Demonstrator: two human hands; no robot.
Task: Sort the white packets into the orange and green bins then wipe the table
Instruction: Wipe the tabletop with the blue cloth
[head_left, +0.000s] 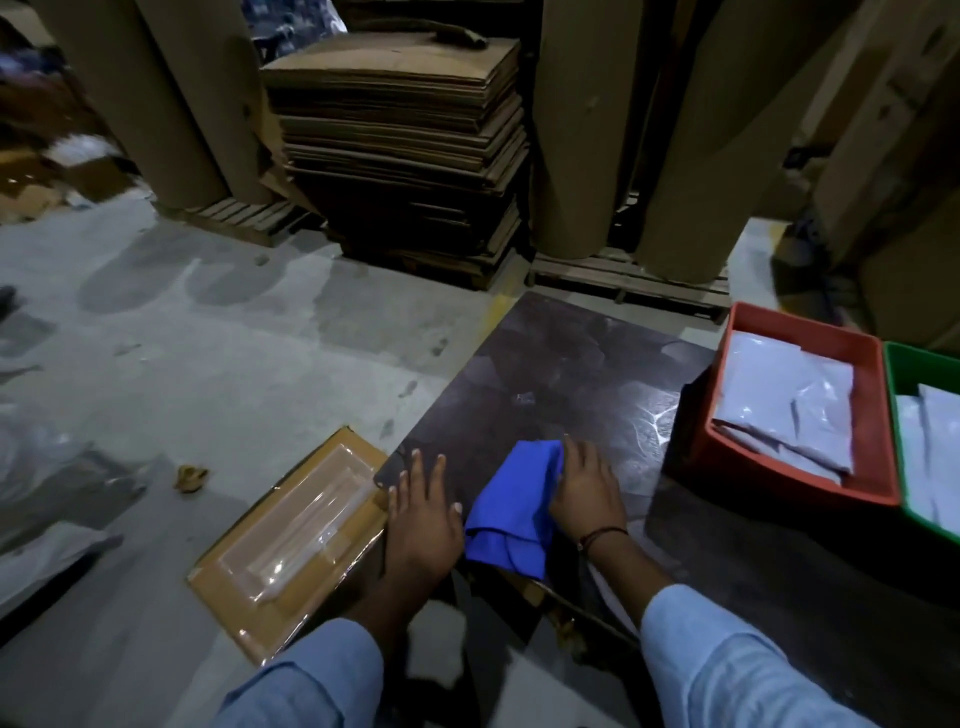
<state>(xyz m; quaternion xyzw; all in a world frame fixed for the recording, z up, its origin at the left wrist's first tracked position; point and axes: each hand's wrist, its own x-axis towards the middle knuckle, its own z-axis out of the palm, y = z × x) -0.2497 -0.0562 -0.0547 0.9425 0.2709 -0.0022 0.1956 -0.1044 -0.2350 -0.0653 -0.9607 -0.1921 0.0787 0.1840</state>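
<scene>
Left hand (422, 512) flat, fingers spread; right hand (584, 486) palm down, fingers extended.

No text or label can be read.

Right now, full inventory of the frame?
table: 1, dark, centre right
cloth: 1, blue, on table near edge
orange bin: 1, table right
green bin: 1, right of orange bin, cut off
packets: several, white, in both bins; count unclear
flat box: 1, brown, plastic-wrapped, floor left of table
cardboard stack: 1, brown, behind on pallet
paper rolls: several, brown, upright behind
left hand: flat on table corner
right hand: pressing on cloth
</scene>
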